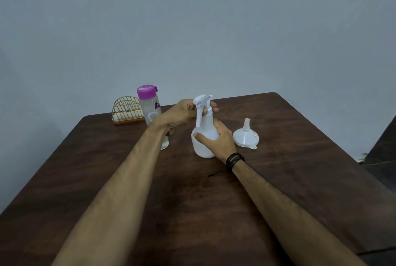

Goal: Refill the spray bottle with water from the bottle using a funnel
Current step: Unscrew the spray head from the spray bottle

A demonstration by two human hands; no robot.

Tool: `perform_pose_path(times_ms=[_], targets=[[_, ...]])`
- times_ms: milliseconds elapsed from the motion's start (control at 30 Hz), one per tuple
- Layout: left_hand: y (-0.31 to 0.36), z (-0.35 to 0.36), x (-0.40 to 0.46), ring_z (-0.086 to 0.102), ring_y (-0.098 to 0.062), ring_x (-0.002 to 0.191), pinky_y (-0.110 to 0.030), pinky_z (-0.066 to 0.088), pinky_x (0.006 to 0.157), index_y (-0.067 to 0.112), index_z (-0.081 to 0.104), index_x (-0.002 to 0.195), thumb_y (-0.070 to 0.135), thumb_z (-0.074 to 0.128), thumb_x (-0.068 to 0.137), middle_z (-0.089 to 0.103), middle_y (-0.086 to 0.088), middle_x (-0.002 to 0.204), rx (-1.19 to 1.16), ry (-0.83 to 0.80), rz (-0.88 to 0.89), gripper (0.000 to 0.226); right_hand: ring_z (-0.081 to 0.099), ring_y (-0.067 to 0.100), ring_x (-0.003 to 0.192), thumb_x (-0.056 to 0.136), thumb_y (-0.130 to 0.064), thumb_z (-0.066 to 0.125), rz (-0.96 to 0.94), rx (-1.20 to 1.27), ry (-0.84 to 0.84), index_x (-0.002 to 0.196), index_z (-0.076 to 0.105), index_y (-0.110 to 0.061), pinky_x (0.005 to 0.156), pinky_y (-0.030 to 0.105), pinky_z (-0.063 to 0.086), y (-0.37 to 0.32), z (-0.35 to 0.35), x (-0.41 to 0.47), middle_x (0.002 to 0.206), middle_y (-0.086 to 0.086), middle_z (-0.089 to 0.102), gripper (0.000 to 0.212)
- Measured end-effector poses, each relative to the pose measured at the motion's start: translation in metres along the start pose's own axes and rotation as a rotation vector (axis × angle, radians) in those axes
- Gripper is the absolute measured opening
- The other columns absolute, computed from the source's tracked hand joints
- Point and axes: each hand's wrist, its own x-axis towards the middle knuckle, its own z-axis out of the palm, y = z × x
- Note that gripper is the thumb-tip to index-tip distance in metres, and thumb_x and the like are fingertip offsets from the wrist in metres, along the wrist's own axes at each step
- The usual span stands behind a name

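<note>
Fingers of the right hand (pixel 216 139) wrap the upright white plastic spray bottle (pixel 203 137); left hand (pixel 184 113) fingers curl round its trigger head; inverted white funnel (pixel 246 135) just right of the right fingers.

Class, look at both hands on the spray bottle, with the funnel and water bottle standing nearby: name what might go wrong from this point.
1. The left hand grips the trigger head while the right hand steadies the spray bottle; a sudden twist could tip it.
2. The left forearm passes close to the water bottle and could knock it over.
3. The funnel rests mouth-down beside the right hand, where a stray nudge could shift it.
</note>
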Motion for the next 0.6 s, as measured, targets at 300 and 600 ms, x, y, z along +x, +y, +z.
perform_pose_path(times_ms=[300,600], targets=[[-0.02,0.039,-0.003,0.07,-0.022,0.089,-0.039,0.057,0.084,0.0,0.073,0.097,0.009,0.085,0.077,0.075,-0.017,0.097,-0.14,0.57,0.074,0.025,0.061,0.006,0.094,0.074,-0.05,0.079,0.013,0.025,0.068,0.11,0.063,-0.021,0.076,0.017,0.045,-0.003,0.003,-0.002,0.103,-0.006,0.066,0.049],[-0.022,0.033,-0.006,0.067,-0.022,0.106,-0.034,0.055,0.092,0.007,0.055,0.13,-0.003,0.073,0.085,0.069,-0.016,0.118,-0.147,0.418,0.108,0.05,0.059,0.009,0.094,0.077,-0.046,0.08,-0.001,0.019,0.028,0.111,0.064,-0.022,0.078,0.02,0.044,-0.002,0.001,-0.002,0.101,-0.007,0.062,0.045]])
